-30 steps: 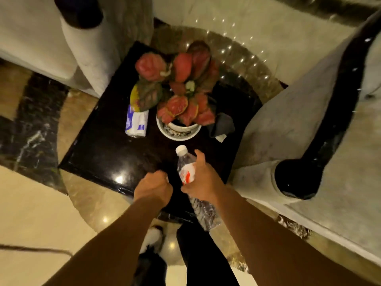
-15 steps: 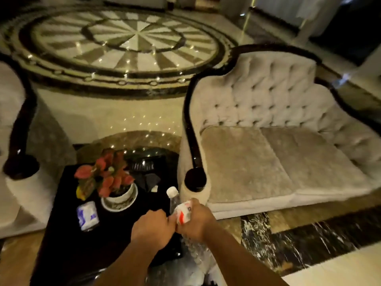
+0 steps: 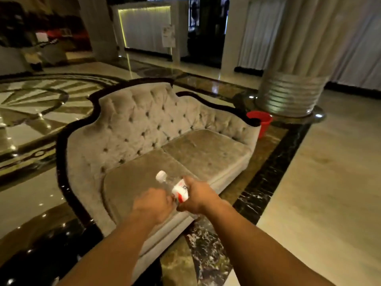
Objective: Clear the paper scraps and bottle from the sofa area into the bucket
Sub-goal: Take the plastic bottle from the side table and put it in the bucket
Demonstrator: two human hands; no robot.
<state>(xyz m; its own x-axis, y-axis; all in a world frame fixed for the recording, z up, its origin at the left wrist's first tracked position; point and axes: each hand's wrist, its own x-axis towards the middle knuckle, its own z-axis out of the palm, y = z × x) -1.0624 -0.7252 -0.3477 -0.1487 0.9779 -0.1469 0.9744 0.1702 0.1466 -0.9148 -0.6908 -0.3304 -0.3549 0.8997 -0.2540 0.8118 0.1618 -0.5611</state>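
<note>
My right hand (image 3: 198,198) is closed around a clear plastic bottle (image 3: 175,186) with a white cap and a red-and-white label, tilted with its cap up and to the left. My left hand (image 3: 152,205) is a closed fist right beside the bottle, touching its lower part; whether it holds anything is hidden. Both hands hover over the near end of the grey tufted sofa (image 3: 185,149). A red bucket (image 3: 261,122) stands on the floor past the sofa's far arm, partly hidden by it. No paper scraps show on the cushions.
A large fluted column base (image 3: 288,93) rises just behind the bucket. Polished marble floor with a dark border strip (image 3: 272,168) runs along the sofa's front on the right. A lit white counter (image 3: 146,25) stands far back.
The view has swung up and to the right, away from the black side table with the plant, onto the sofa and the bucket. The bottle has stayed in my right hand, my left fist beside it.
</note>
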